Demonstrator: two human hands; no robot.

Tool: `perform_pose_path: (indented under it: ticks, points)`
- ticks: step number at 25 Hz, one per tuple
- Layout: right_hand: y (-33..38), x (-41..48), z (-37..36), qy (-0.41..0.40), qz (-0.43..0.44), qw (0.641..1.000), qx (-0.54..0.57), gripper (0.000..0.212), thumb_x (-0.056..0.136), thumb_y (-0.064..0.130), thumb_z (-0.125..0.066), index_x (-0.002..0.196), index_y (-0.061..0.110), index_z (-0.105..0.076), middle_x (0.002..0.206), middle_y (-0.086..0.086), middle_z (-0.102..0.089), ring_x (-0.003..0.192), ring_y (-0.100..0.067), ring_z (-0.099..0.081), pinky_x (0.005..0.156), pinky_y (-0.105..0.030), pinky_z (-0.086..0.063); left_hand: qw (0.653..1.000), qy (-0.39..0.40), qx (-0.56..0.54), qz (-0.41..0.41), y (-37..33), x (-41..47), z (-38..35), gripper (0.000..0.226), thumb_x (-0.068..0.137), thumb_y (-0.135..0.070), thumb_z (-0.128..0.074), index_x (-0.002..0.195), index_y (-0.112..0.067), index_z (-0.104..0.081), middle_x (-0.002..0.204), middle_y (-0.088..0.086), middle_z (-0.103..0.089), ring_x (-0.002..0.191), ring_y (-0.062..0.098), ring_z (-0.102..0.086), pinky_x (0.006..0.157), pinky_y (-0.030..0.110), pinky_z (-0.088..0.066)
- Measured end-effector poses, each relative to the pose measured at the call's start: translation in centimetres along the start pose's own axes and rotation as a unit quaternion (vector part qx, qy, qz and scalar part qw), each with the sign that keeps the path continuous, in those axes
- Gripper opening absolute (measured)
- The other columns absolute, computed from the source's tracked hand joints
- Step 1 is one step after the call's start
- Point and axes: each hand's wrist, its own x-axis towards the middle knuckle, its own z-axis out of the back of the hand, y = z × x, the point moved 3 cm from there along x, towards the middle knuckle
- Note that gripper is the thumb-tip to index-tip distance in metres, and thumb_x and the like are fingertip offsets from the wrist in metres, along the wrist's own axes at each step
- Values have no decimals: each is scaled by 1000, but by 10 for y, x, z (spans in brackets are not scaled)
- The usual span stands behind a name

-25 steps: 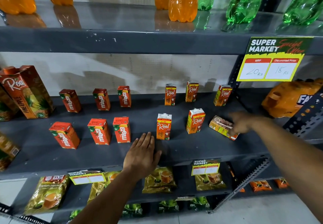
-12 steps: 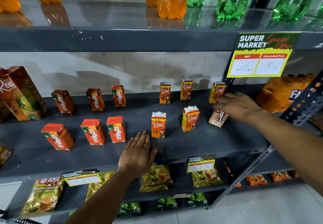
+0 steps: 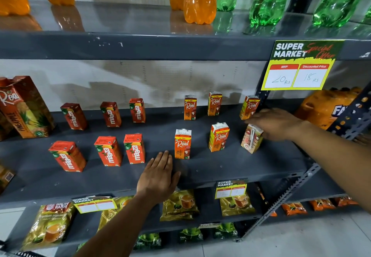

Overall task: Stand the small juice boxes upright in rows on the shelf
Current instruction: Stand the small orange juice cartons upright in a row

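Front-row Real box (image 3: 251, 138), upright but slightly tilted (straw side facing you), stands under your right hand (image 3: 278, 124), fingers curled around its top; left hand (image 3: 158, 176) rests flat, open, well apart.

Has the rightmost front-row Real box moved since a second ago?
Yes. The rightmost Real juice box lay flat then; now it stands nearly upright under the right hand, in line with the next Real box beside it.
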Motion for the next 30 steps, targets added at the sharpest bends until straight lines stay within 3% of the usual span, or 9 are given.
perform_pose_path:
  ticks: [4, 7, 10, 13, 16, 19, 22, 25, 30]
  points:
    - [-7, 3, -3, 92, -152, 965, 191, 47, 78, 66, -57, 91, 21, -54, 115, -7, -63, 93, -24, -55, 75, -33, -42, 1000, 4, -2, 0, -1, 0, 0, 75, 94, -59, -12, 150, -9, -17, 161, 9, -12, 148, 22, -5, 115, 34, 1]
    - [2, 3, -6, 87, -194, 953, 218, 52, 75, 78, -46, 79, 26, -48, 110, -6, -62, 93, -24, -53, 72, -33, -39, 1000, 10, -5, 2, -1, 0, 1, 75, 95, -59, -12, 150, -9, -16, 162, 9, -10, 148, 21, -4, 115, 34, 2]
    - [2, -1, -7, 80, -198, 943, 256, 72, 67, 78, -58, 114, 23, -56, 131, -7, -58, 111, -26, -54, 84, -36, -44, 1000, 15, -15, 4, -1, -1, 3, 73, 96, -57, -17, 151, -9, -14, 162, 9, -8, 148, 20, -2, 115, 34, 2]
    - [-13, -14, -14, 93, -215, 905, 356, 113, 59, 53, -84, 148, 17, -25, 150, -9, -40, 133, -28, -41, 104, -36, -37, 996, 31, -74, 26, 1, 4, 7, 76, 95, -59, -30, 151, -11, -12, 162, 6, -9, 148, 19, -2, 116, 33, 0]
    - [-19, -26, -40, 88, -224, 869, 432, 109, 64, 23, -88, 149, 19, -21, 149, -10, -40, 131, -30, -43, 103, -40, -40, 963, 41, -245, 107, 4, 17, 15, 90, 84, -55, -61, 151, -14, -17, 157, 6, -26, 144, 24, -22, 117, 41, -18]
    - [-2, -26, -68, 43, -202, 778, 593, 91, 66, 3, -84, 141, 22, -36, 129, -4, -59, 119, -24, -55, 97, -41, -45, 908, 38, -396, 132, 0, 35, 20, 94, 71, -34, -83, 145, -20, -28, 134, -6, -51, 128, 18, -44, 103, 33, -39]
    - [11, -13, -83, -25, -196, 729, 655, 71, 66, 7, -85, 126, 24, -51, 113, -2, -69, 105, -17, -63, 94, -39, -47, 905, 11, -404, 132, -3, 55, 23, 71, 67, -27, -87, 127, -28, -49, 103, -23, -54, 104, 5, -54, 84, 18, -38]
    - [20, 4, -89, -44, -198, 692, 693, 62, 66, 12, -86, 119, 22, -55, 114, -5, -69, 107, -22, -63, 99, -48, -46, 901, 16, -409, 143, -12, 68, 24, 56, 67, -31, -86, 114, -31, -57, 89, -24, -57, 81, -7, -52, 67, 11, -33]
    - [36, 31, -82, -25, -154, 670, 726, 62, 69, 6, -82, 124, 13, -55, 113, -7, -69, 108, -22, -63, 101, -46, -46, 894, 13, -422, 153, -42, 90, 20, 54, 64, -28, -89, 111, -25, -62, 98, -11, -67, 89, 6, -62, 74, 19, -44]
